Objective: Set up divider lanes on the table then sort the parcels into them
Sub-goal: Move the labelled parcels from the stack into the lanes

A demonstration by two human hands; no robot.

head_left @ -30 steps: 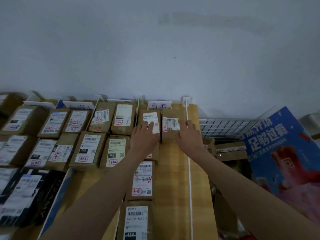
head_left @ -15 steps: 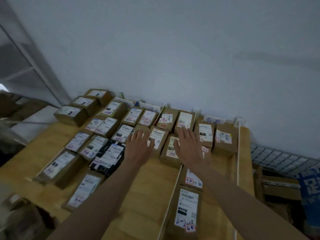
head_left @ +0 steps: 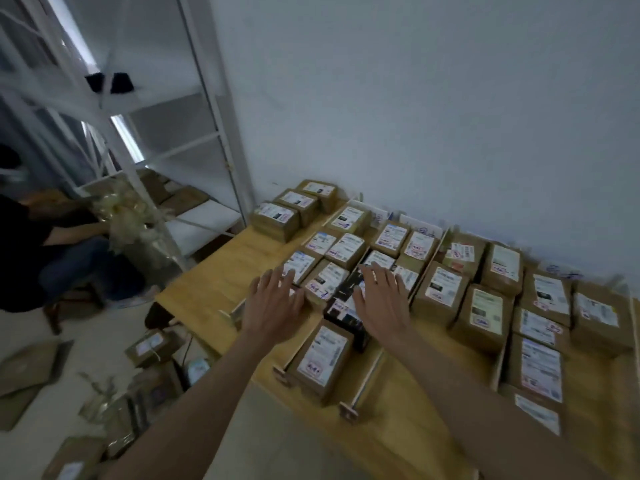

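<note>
Several brown cardboard parcels with white labels lie in rows on the wooden table (head_left: 221,268), split into lanes by thin white divider strips (head_left: 369,374). My left hand (head_left: 277,306) is stretched out flat, fingers spread, over the parcels at the left lanes, near a labelled parcel (head_left: 323,280). My right hand (head_left: 382,301) is also flat with straight fingers, over a black parcel (head_left: 346,306). Neither hand holds anything. A brown parcel (head_left: 322,358) lies at the near end of a lane, just in front of my hands.
A white metal shelf rack (head_left: 207,133) stands at the table's left end. A seated person in dark clothes (head_left: 41,237) is at far left. Loose parcels (head_left: 149,346) and flat cardboard (head_left: 24,368) lie on the floor. The white wall runs behind the table.
My view and both hands have swept left along the table, from the rightmost lanes to the left lanes. The shelf rack and the floor have come into sight. Both hands stay flat and empty.
</note>
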